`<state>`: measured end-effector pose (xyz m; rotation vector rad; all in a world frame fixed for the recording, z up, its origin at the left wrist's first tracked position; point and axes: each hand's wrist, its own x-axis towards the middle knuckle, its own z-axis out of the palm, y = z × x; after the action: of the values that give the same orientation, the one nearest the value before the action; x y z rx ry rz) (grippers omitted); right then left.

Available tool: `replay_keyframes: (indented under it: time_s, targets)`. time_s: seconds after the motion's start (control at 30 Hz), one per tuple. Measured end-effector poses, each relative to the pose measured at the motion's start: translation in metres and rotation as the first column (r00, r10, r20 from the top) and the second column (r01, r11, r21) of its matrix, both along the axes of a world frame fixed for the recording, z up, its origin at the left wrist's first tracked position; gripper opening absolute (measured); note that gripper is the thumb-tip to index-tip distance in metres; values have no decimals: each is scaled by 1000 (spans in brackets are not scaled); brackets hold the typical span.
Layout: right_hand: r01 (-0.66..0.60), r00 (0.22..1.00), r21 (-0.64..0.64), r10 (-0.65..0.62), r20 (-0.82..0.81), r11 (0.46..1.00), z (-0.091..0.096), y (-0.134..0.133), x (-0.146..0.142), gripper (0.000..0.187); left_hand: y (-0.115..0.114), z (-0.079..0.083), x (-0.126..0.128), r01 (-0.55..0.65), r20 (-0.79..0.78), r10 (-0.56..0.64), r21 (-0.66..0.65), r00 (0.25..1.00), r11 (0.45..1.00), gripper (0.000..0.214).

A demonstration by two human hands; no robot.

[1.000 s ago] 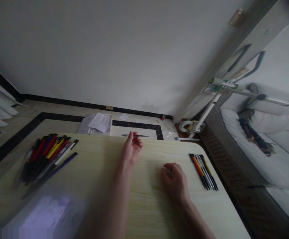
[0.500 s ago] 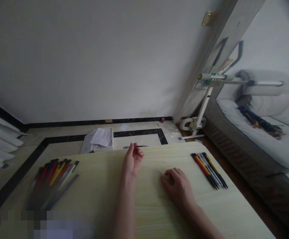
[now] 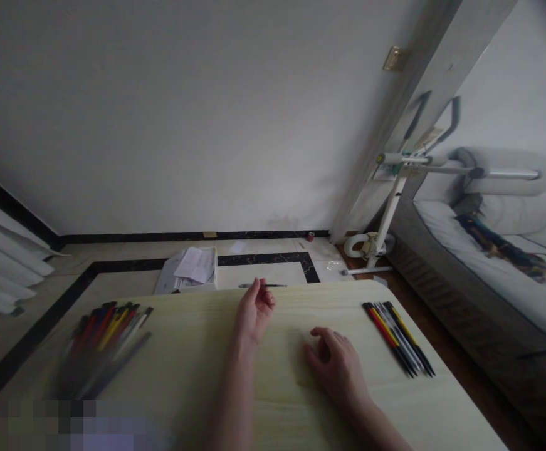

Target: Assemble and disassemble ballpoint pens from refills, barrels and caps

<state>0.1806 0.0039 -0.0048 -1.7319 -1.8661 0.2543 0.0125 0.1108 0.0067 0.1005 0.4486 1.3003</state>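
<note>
My left hand (image 3: 256, 310) is closed with the fingertips pinching a slim dark pen (image 3: 276, 285), held level above the far edge of the table (image 3: 188, 363). Both ends of the pen stick out past the fingers. Over the tabletop, my right hand (image 3: 338, 363) is loosely curved, thumb and forefinger apart, and I see nothing in it. To its right lies a row of pens (image 3: 399, 338) side by side, red, yellow, clear and black. On the left side is a bunch of pens (image 3: 110, 329) with mixed colours; its lower part is blurred.
Beyond the table, a white box (image 3: 192, 268) with papers stands on the floor by the wall. A white exercise frame (image 3: 390, 213) and a grey sofa (image 3: 479, 263) are on the right. A white curtain (image 3: 4, 263) hangs at the left.
The view has tilted up slightly, so everything sits lower. My right thumb and forefinger look a bit farther apart. My left hand keeps its pinch on the pen.
</note>
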Motion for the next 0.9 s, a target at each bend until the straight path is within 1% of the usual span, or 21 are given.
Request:
replay_keyframes:
  time_s: [0.13,0.3,0.4,0.6,0.77,0.9]
  targets:
    - [-3,1000,2,3,-9,1000,-1,1,0,20,0,-2,0,6,-2,-6,-10,1000,1000,14]
    - [-5,1000,-36,5,-6,999,1,0,0,18,0,-7,-4,-14,14,14,-14,1000,1000,14]
    - [-11,1000,-48,11,1,999,1,-1,0,17,0,-10,-4,-4,29,4,-12,1000,1000,14]
    - [-25,1000,-33,25,-12,999,-1,-2,1,17,0,-8,-3,1,17,0,-21,1000,1000,14]
    - [-3,1000,-33,2,-17,999,0,-2,0,20,1,-10,-1,4,-3,-4,-16,1000,1000,14]
    - [20,997,-40,-22,-69,999,-2,-3,0,22,1,-11,-1,10,-33,-10,-6,999,1000,16]
